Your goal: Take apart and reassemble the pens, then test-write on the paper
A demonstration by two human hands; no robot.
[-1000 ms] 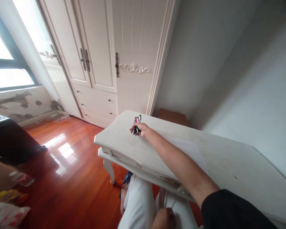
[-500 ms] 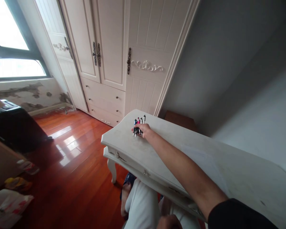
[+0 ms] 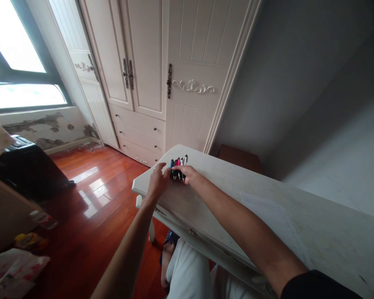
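Observation:
Several pens (image 3: pixel 178 162) stand close together, roughly upright, over the far left end of the white desk (image 3: pixel 218 176). Their barrels look blue, black, pink and silver-white. My right hand (image 3: pixel 188 172) is closed round them from the right, its thumb across their front. At their left side is my left hand (image 3: pixel 159 176), fingers apart and thumb next to the blue pen; whether it touches the pen is unclear. The pens' lower tips are close to the desktop, and I cannot tell if they rest on it.
A pale sheet (image 3: pixel 271 211) lies on the desk under my right forearm. Behind the desk stand a cream wardrobe (image 3: pixel 149 62) and a low brown box-like piece (image 3: pixel 239 158). On the red wooden floor (image 3: pixel 112 216) at left are a black case (image 3: pixel 40 170), a bottle (image 3: pixel 43 219) and a bag (image 3: pixel 15 270).
My left hand has come up from my lap to the left side of the pens. My right hand still holds them, slightly lower, and the pens have spread a little.

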